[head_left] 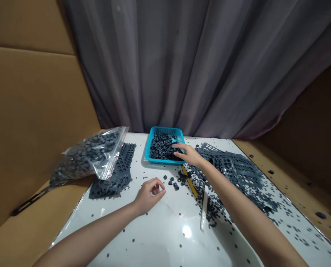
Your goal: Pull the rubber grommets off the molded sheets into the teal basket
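Observation:
A blue plastic basket [148, 148] full of small black rubber rings stands at the back of the white table. My right hand [189, 154] reaches over its front right corner, fingers stretched onto the rings. My left hand [150, 193] rests on the table in front of the basket, fingers curled loosely toward the thumb; I cannot make out anything in them. A few loose black rings [172, 182] lie between the two hands.
A clear zip bag [90, 155] of black parts lies at the left on a black punched rubber sheet [115, 178]. More punched sheets and scraps [234, 170] cover the right. A yellow pencil [190, 183] and a white stick [204, 207] lie under my right forearm. Cardboard walls and a grey curtain surround the table.

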Tool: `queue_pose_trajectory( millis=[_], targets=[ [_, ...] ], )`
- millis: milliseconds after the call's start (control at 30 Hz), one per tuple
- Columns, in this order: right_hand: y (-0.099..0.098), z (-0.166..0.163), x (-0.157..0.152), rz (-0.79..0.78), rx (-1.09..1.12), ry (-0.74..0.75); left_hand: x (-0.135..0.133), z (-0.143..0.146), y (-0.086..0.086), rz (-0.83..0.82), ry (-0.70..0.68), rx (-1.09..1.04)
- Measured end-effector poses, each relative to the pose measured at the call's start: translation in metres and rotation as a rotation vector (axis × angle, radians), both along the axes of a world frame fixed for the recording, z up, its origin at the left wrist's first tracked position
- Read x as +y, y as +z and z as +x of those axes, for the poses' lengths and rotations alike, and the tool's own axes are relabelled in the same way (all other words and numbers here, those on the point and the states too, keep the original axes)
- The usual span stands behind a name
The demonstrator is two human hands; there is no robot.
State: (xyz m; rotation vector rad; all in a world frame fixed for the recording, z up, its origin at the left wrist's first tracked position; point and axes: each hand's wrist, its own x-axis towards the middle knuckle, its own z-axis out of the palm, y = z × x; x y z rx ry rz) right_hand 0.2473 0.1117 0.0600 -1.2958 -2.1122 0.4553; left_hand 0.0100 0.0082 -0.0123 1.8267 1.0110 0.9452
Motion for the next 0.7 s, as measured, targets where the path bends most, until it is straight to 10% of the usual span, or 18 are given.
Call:
queue_pose_trajectory(
  millis=[433, 600, 700],
  targets=[
    [-0.004, 0.002, 0.015, -0.049, -0.033, -0.083, 0.003, -0.001, 0.006, -0.012, -0.096, 0.009],
    [-0.013, 0.012, -0.007, -0.041, -0.006, -0.396, 0.006, -0.003, 0.003, -0.036, -0.124, 0.006],
    [-0.024, 0.010, -0.023, -0.334, 0.189, -0.581, 0.007, -0.003, 0.001, -0.053, -0.139, 0.002]
  ],
)
